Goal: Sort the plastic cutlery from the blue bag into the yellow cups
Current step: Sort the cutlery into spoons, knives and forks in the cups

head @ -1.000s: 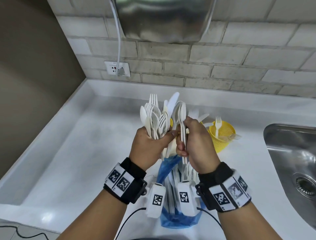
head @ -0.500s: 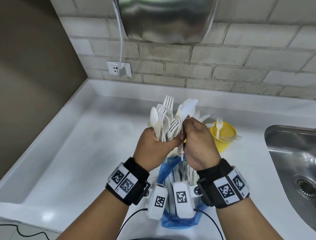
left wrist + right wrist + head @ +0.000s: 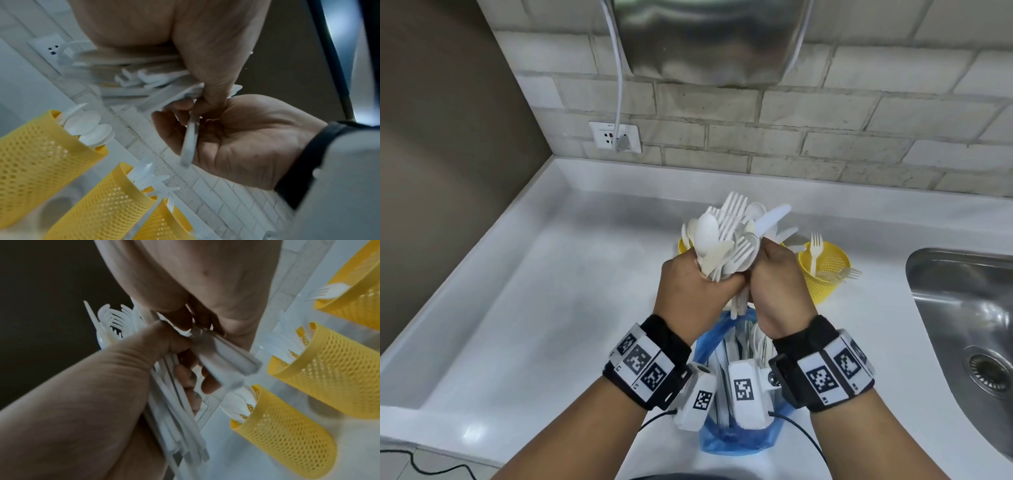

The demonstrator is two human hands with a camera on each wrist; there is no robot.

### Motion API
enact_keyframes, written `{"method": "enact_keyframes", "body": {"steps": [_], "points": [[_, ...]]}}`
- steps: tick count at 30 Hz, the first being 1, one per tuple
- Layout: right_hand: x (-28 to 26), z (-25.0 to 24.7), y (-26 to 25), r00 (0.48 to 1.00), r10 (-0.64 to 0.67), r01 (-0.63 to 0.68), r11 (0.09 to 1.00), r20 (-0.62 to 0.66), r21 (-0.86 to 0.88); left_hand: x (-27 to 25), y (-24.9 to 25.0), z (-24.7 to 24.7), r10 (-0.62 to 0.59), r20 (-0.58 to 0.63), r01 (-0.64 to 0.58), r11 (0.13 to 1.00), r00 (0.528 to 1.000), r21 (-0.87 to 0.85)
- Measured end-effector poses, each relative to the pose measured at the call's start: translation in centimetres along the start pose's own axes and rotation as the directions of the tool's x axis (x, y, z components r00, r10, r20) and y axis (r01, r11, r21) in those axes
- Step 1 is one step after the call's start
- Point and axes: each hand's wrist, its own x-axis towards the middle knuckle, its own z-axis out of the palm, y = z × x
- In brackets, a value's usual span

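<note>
I had my left hand (image 3: 697, 289) wrapped round a thick bundle of white plastic cutlery (image 3: 726, 240), forks, spoons and knives all mixed, heads fanned upward above the blue bag (image 3: 736, 442). The bag lay on the white counter (image 3: 544, 308) right under my wrists, with more white handles showing inside it. My right hand (image 3: 779, 291) was pressed against the bundle, its fingers curled in and pinching a single handle (image 3: 190, 142); the left wrist view showed that handle hanging down across my right palm, too blurred for me to tell what kind of piece it was.

Three yellow mesh cups stood just behind my hands. In the left wrist view the nearest cup (image 3: 41, 155) held spoons, the middle cup (image 3: 107, 199) what looked like knives, and the far cup (image 3: 164, 224) forks.

As I judged it, I was partway through the sort, at the step of picking one piece out of the bundle. The next move called for drawing it clear without dragging its neighbours loose, seeing its head, and dropping it in the matching cup.
</note>
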Motion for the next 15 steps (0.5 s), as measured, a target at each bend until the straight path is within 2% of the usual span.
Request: {"method": "enact_keyframes", "body": {"steps": [3, 8, 11, 15], "points": [[0.19, -0.05, 0.02, 0.999, 0.012, -0.011, 1.000, -0.048, 0.019, 0.51, -0.27, -0.45, -0.074, -0.045, 0.070, 0.995, 0.996, -0.078], [0.42, 0.12, 0.61, 0.997, 0.042, -0.038, 0.997, -0.063, 0.074, 0.63, -0.08, -0.69, -0.108, -0.007, 0.106, 0.984, 0.994, -0.144], [0.35, 0.62, 0.63, 0.998, 0.052, -0.055, 0.989, 0.026, 0.137, 0.48, 0.26, -0.56, -0.122, 0.036, 0.126, 0.983, 0.992, -0.133], [0.10, 0.31, 0.68, 0.981, 0.094, -0.142, 0.944, 0.170, 0.298, 0.66, 0.56, -0.79, -0.127, 0.068, 0.135, 0.983, 0.990, -0.126]]}}
